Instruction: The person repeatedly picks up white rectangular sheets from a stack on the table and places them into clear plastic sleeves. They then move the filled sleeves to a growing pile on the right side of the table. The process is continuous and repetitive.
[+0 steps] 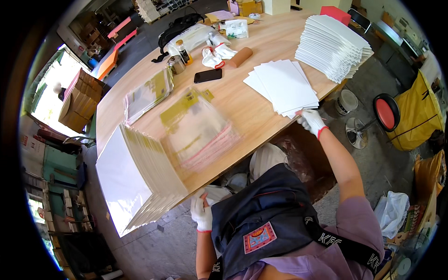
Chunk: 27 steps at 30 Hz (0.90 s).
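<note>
My right hand [311, 122], in a white glove with bare fingertips, pinches the near corner of a white sheet [287, 86] at the table's front edge. That sheet lies on a few others, fanned slightly. My left hand [201, 213], gloved the same way, is down by the front edge with curled fingers; whether anything is in them is hidden. Beside it rises a thick stack of white boards in clear sleeves [123, 172]. Clear plastic bags with yellow print [200, 126] lie in a pile in the middle, and another pile of bags [149, 95] lies behind them.
A tall stack of white boards [329, 46] stands at the table's far right. Farther back are a black phone [208, 75], white gloves [214, 56], a brown roll [240, 57], a glass jar [176, 64] and a bottle [183, 51]. Right of the table stands a round stool [387, 116].
</note>
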Tool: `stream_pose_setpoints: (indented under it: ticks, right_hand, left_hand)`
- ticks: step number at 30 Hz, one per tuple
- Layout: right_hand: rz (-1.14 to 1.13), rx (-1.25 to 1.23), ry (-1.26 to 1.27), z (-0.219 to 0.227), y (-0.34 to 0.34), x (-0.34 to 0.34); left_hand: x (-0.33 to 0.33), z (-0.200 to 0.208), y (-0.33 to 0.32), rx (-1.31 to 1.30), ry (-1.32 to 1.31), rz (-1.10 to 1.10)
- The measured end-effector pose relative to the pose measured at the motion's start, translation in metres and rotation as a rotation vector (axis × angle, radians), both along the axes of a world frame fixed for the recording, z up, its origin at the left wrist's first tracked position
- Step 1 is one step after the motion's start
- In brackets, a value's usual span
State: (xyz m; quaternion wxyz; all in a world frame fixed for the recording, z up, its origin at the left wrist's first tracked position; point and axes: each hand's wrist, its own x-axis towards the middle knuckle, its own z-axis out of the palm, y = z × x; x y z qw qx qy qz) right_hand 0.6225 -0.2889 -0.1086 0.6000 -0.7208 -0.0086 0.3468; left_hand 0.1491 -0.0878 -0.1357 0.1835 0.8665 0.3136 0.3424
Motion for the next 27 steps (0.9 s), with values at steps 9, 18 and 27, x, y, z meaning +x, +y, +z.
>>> stream_pose_setpoints:
  ticks: [9, 18, 27]
  right_hand:
    - [-0.348, 0.434, 0.464, -0.026, 0.056, -0.011]
    - [-0.706, 0.685, 0.373, -0.032, 0.073, 0.023]
    - [-0.236, 0.776, 0.260, -0.009, 0.003, 0.012]
  left_hand:
    - [0.088, 0.031, 0.075, 0.023, 0.168, -0.091]
    - [0.142, 0.027, 0.079, 0.205, 0.627, -0.107]
    - [0.129, 0.036, 0.076, 0.129, 0.552, -0.006]
